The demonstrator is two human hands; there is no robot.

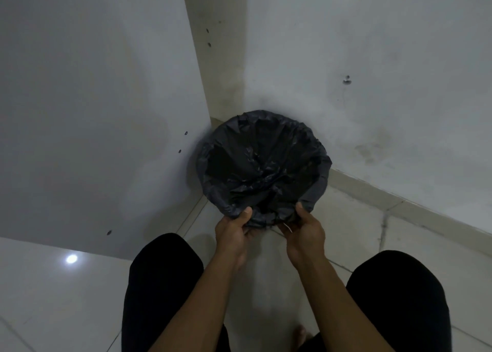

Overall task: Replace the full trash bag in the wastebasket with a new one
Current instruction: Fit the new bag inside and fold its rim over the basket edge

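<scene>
Black plastic, the trash bag is spread open over the wastebasket, which it hides, in the corner where white walls meet the tiled floor. Your left hand and right hand each grip its near edge, thumbs on top, close together but not touching.

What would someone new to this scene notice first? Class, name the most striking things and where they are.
The black trash bag draws the eye first, spread open at centre in the corner of the pale walls. Just below, the left hand and right hand grip its near edge. A bright light spot glints at lower left.
</scene>
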